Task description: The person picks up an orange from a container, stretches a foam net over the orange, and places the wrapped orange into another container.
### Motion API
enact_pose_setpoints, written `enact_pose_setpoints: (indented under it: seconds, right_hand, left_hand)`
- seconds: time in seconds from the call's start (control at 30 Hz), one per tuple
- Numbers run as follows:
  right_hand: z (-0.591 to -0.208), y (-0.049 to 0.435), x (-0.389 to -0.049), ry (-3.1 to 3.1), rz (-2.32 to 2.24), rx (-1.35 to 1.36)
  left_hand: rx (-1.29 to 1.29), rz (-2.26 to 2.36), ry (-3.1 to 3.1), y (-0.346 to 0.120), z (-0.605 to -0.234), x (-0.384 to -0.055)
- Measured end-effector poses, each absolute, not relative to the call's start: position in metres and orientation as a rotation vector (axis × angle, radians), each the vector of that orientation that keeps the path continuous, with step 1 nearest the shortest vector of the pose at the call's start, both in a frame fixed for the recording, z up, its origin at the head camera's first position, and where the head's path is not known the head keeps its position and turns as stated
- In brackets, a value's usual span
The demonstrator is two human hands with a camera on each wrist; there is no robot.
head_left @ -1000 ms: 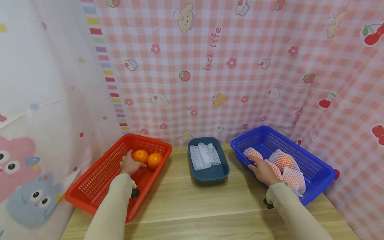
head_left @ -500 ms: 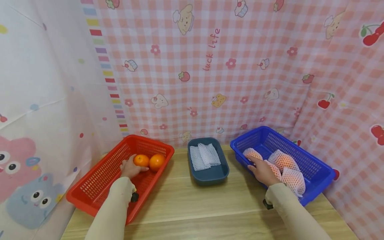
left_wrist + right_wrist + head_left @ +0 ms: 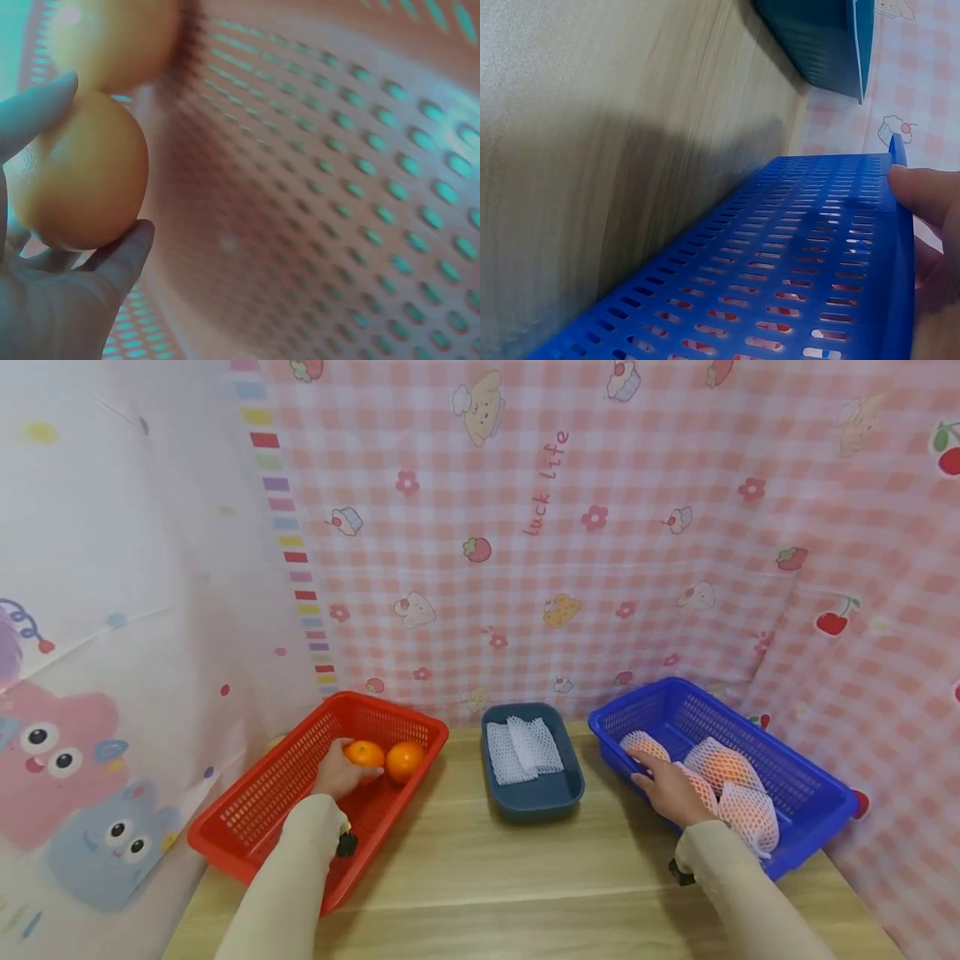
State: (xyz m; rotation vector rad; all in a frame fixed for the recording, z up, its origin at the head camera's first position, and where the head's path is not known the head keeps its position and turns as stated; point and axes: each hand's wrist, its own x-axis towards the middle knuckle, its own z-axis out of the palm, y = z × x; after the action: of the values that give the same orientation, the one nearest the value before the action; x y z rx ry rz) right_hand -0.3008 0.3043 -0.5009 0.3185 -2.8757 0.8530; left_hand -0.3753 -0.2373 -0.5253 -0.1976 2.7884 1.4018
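Note:
In the red basket (image 3: 247, 802) at the left, my left hand (image 3: 339, 772) grips an orange (image 3: 82, 172), thumb on one side and fingers on the other. A second orange (image 3: 405, 762) touches it. Over the near rim of the blue basket (image 3: 806, 785), my right hand (image 3: 675, 791) rests with its thumb on the rim (image 3: 901, 262). Its other fingers reach inside, partly hidden, near a net-wrapped orange (image 3: 643, 746). Several net-wrapped oranges (image 3: 723, 770) lie in that basket.
Between the baskets stands a dark teal tray (image 3: 536, 802) with white foam fruit nets (image 3: 517, 752) in it. All three containers are on a wooden table (image 3: 480, 885). Patterned cloth (image 3: 510, 568) hangs behind and at both sides.
My left hand has closed its fingers further round the orange. The red basket has shifted slightly right. The head view has turned a little left; my right hand stays at the blue basket.

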Motion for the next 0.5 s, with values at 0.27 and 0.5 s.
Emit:
enact_pose_setpoints:
  seconds: [0.27,0.5]
  right_hand:
    - [-0.501,0.309,-0.299,-2.847,0.846,0.360]
    - [-0.501,0.304,-0.301,-2.854,0.830,0.384]
  left_hand:
    - [-0.106,1.589,2.780,-0.215,-0.481,-0.376]
    - [-0.016,1.793,2.723,-0.177,-0.455,-0.354]
